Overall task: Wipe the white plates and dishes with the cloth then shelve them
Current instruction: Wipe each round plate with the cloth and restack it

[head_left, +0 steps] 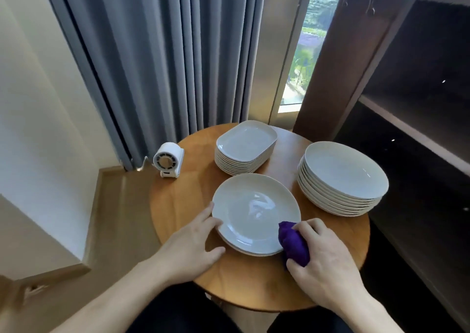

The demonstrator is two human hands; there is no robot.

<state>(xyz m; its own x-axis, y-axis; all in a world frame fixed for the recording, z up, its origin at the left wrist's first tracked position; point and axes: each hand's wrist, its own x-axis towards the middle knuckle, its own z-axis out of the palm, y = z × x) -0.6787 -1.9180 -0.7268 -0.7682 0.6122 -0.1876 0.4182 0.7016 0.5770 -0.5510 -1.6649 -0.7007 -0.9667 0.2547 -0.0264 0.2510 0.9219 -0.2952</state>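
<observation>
- White round ceramic plate (255, 213), shallow and glossy, lies lower centre of the frame on the round wooden worktop (178, 205); a second rim shows just beneath its near edge, so it rests on at least one more plate.
- Left hand (193, 243), lower left of centre: fingers straight and spread, holding nothing, with the fingertips touching the plate's left rim and the thumb lying on the worktop.
- Right hand (323, 259), lower right of centre: fingers curled round a bunched purple cloth (293, 243).
- Cloth sits at the plate's lower right edge, touching the rim and partly over it.
- Stack of white rounded-rectangular dishes (245, 147), upper centre of the worktop, just behind the front plate and close to its far rim.
- Stack of white round plates (343, 177), right side of the worktop, near the front plate but apart from it.
- Small white desk fan (167, 159) stands upright at the worktop's upper left edge, grille facing the camera.
- Grey pleated curtain (165, 52) hangs behind the worktop, filling the upper centre of the frame.
- Narrow strip of window (305, 52) shows to the right of the curtain, with greenery outside.
- Dark wooden shelving unit (419, 103) fills the right of the frame, just beside the worktop; its interior is in shadow.
</observation>
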